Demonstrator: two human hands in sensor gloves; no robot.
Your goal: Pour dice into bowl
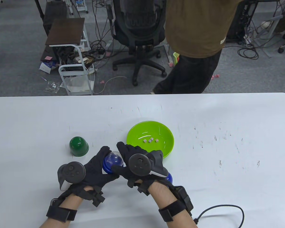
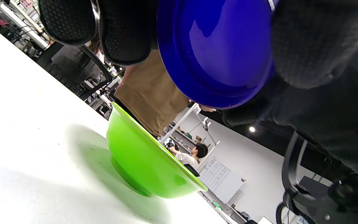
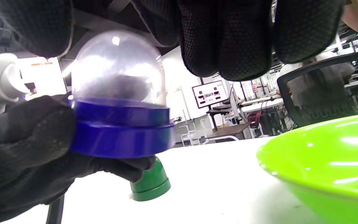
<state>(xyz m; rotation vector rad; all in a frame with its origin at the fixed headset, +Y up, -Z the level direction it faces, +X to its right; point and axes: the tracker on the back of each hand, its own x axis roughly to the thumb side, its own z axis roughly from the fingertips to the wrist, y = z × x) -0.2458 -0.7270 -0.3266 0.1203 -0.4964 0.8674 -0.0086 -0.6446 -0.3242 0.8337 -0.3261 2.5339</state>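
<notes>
My left hand [image 1: 109, 163] grips a blue dice cup base [image 3: 120, 133] with a clear dome [image 3: 117, 71] on it, held above the table. The base's underside fills the left wrist view [image 2: 216, 53]. My right hand [image 1: 120, 156] is cupped over the dome, with a gap showing between its fingers [image 3: 225, 37] and the dome. A lime green bowl [image 1: 133, 129] stands just right of the hands, with several white dice [image 1: 150, 140] in it. What is inside the dome is unclear.
A green dice cup [image 1: 78, 146] stands upside down on the table to the left of my hands. A blue piece [image 1: 169, 177] lies mostly hidden under my right wrist. A person stands beyond the table's far edge.
</notes>
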